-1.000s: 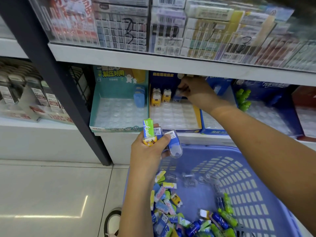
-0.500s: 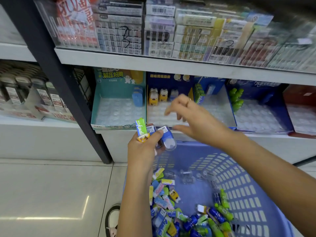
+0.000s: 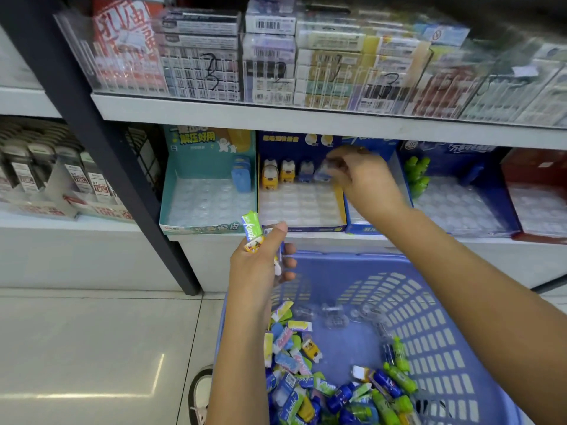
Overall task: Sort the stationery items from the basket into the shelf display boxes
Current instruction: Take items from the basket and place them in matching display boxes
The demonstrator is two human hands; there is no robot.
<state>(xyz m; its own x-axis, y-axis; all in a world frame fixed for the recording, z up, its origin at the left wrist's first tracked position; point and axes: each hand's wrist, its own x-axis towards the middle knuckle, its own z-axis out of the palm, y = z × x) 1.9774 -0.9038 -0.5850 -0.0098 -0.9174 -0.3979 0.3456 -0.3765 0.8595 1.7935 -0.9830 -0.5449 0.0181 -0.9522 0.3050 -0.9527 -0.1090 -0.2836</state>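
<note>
1. Teal display box (image 3: pixel 171 210) on the left holds one blue item at its back; I leave it alone.
2. My left hand (image 3: pixel 260 271) hovers by the basket (image 3: pixel 337 258) rim, thumb and fingers curled round a green eraser (image 3: pixel 251 223) and a few more pieces.
3. At the navy display box (image 3: pixel 294 142), my right hand (image 3: pixel 368 182) pinches a blurred blue piece (image 3: pixel 323 172) at the back row, beside its lookalikes. I judge this the placing step; next, seat it upright in a free pocket and release.
4. Half a second ago that piece sat in my left hand, with the right just reaching for it.
</note>
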